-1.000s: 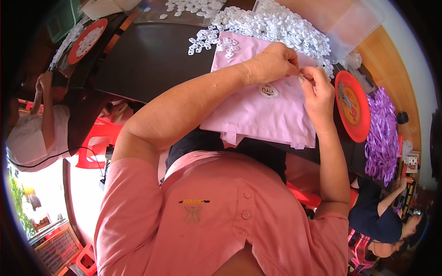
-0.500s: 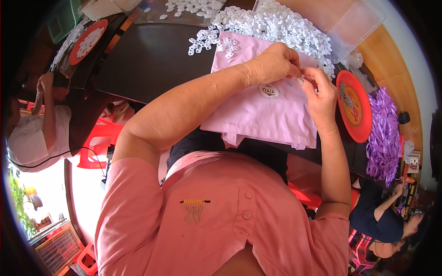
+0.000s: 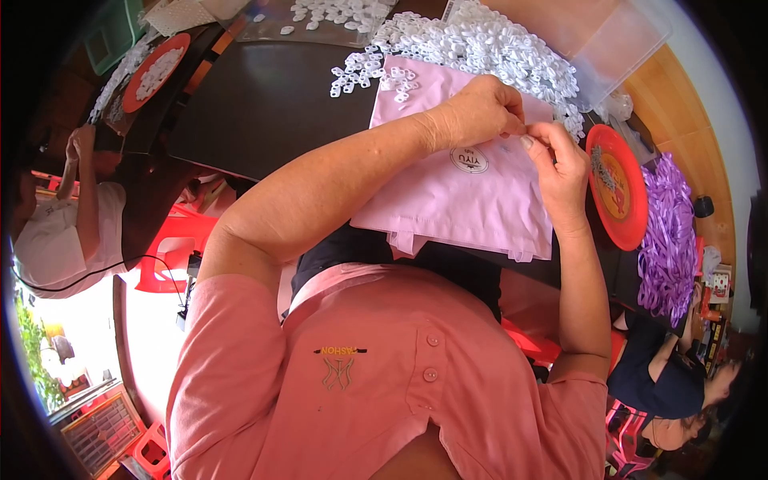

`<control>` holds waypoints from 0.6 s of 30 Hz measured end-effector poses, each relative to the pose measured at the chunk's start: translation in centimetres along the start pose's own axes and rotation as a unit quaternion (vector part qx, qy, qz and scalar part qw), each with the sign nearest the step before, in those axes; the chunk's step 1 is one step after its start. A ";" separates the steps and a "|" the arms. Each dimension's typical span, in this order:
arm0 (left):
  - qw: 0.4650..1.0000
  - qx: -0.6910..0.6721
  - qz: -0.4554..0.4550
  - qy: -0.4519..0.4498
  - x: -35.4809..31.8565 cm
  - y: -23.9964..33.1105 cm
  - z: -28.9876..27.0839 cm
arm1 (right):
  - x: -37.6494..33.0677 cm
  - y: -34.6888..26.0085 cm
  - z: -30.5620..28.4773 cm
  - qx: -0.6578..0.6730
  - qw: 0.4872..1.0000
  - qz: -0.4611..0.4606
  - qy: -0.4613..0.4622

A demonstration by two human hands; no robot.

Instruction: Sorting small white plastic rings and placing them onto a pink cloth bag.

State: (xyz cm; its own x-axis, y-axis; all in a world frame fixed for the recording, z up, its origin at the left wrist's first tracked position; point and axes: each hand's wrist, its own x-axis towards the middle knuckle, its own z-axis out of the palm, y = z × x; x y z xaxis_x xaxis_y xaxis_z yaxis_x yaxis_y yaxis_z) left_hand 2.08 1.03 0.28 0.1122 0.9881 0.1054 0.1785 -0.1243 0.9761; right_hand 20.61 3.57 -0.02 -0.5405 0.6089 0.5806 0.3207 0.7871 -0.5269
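Observation:
Over a pink cloth bag (image 3: 472, 204) lying flat, my left hand (image 3: 485, 110) and my right hand (image 3: 560, 166) meet with their fingertips almost touching. Both hands are pinched closed, and whatever small thing lies between the fingers is hidden. A round printed mark shows on the cloth under my left wrist. Several small white plastic pieces (image 3: 398, 78) rest on the bag's far left corner. Just beyond my fingers is a big heap of similar white pieces (image 3: 488, 44). Nearest to my right hand stands a red plate (image 3: 636, 196) with small grey metal-looking parts (image 3: 603, 170) on it.
A bundle of purple ribbon (image 3: 668, 240) lies right of the plate. At the back right is a clear plastic tray (image 3: 620, 52). Another red plate (image 3: 156, 74) with white pieces sits far left, near a person in white (image 3: 68, 232). A person in dark clothing (image 3: 660, 368) is at the right.
My hands stay pinched together in almost the same spot, with only slight finger movement. The whole view has shifted very slightly. The dark-clothed person's arm at the right has moved.

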 end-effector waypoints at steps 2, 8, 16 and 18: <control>1.000 0.003 0.000 0.003 0.0 -0.1 0.0 | 0.0 -0.1 0.0 -0.002 1.000 0.000 -0.006; 1.000 0.015 0.000 0.001 0.0 0.0 0.0 | 0.1 -0.2 -0.1 -0.006 1.000 -0.004 -0.005; 1.000 0.017 0.006 0.006 0.2 -0.3 -0.1 | 0.1 -0.2 -0.1 -0.005 1.000 -0.002 -0.018; 1.000 0.021 0.015 0.006 0.2 -0.4 -0.1 | 0.1 -0.3 -0.1 -0.006 1.000 0.000 -0.018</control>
State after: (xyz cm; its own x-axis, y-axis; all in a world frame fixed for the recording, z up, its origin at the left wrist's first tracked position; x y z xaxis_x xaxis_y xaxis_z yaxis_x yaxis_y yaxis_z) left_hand 1.95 1.26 -0.10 0.1071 0.9847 0.1377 0.2157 -0.1582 0.9636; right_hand 20.58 3.38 0.27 -0.5681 0.6051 0.5577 0.3305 0.7884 -0.5188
